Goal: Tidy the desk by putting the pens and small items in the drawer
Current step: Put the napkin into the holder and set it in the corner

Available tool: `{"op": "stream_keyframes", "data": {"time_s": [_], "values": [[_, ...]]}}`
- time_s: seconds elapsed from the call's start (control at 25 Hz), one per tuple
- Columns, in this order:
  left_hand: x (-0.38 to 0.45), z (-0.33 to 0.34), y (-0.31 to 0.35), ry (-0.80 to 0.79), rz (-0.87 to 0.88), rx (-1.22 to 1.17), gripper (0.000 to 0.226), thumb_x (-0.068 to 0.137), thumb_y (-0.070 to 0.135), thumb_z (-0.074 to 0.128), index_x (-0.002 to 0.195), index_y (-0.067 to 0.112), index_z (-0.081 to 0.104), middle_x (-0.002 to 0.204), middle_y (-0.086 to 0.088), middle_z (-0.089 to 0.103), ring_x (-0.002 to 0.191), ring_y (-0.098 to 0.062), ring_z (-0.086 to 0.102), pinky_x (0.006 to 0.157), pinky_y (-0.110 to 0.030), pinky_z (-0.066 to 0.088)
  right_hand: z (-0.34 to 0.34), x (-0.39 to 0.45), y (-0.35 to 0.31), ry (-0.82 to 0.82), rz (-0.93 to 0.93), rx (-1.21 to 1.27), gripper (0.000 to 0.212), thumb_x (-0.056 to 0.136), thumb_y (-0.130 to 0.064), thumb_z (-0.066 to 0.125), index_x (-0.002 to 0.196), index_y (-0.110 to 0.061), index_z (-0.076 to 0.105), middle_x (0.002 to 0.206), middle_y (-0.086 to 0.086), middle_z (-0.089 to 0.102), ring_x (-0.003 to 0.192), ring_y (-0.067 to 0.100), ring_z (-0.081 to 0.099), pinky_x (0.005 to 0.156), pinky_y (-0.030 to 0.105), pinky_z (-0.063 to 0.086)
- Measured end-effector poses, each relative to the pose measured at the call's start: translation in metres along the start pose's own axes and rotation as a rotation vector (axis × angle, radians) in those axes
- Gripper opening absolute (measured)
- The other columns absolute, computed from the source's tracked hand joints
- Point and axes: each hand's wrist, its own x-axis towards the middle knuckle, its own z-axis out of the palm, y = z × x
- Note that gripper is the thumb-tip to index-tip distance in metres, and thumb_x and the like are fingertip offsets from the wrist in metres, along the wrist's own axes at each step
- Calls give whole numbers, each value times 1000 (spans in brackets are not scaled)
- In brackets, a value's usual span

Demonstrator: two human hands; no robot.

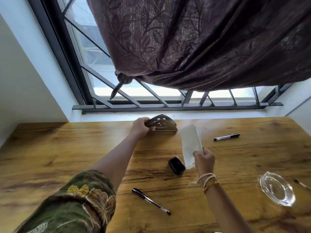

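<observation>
Pens and small items are our job, yet right now our hands are on other things. Our left hand [140,127] is curled shut around the left end of a metal napkin holder [161,124] at the far edge of the desk [50,148], steadying or shifting it. Our right hand [204,158] pinches the lower end of a folded white napkin [191,143], which stands up from our fingers and leans toward the holder without touching it.

Just left of our right hand lies a small black case [176,165]. Nearer to us, between our two forearms, rests one pen [150,200], lying diagonally. Beyond and to the right of our right hand lies a second pen [226,137]. Well to the right sits a clear glass dish [276,189], with a thin object past it that we cannot identify.

We judge this an early side step: seating the napkin in its holder before the real gathering. None of the pens or the case has been collected, and no drawer is in view. Next we would need to slide the napkin between the holder's plates, free both hands, then pick up the pens and the case and find the drawer.
</observation>
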Motion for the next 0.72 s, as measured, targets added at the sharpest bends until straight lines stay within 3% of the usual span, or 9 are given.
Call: {"op": "stream_keyframes", "data": {"time_s": [0.16, 0.36, 0.52, 0.72], "values": [[-38, -16, -17, 18, 22, -18, 36, 76, 21, 79, 109, 13, 69, 97, -3, 69, 92, -20, 61, 82, -31, 48, 1, -11, 1, -19, -1, 24, 22, 76, 5, 54, 90, -5, 68, 91, 15, 69, 86, 33, 66, 58, 26, 50], [-88, -38, -36, -7, -34, -65, 39, 72, 21, 83, 109, 14, 70, 93, 1, 69, 88, -17, 62, 71, -22, 42, -1, -32, 0, -55, 7, 124, 26, 75, 8, 52, 81, -12, 67, 83, 11, 67, 82, 32, 64, 67, 37, 56], [-126, -45, -46, 1, -36, -56, 37, 73, 23, 82, 107, 17, 70, 95, 3, 70, 87, -13, 62, 67, -17, 43, -4, -49, 2, -126, 11, 146, 22, 80, 7, 54, 89, -9, 65, 88, 10, 65, 86, 29, 61, 75, 41, 56], [-164, -50, -49, -16, -41, -82, 34, 71, 23, 83, 102, 22, 69, 90, 11, 69, 83, 0, 62, 67, -12, 43, -6, -58, -2, -208, -26, 151, 18, 82, 7, 55, 84, -9, 63, 83, 6, 63, 78, 21, 59, 60, 29, 52]]}}
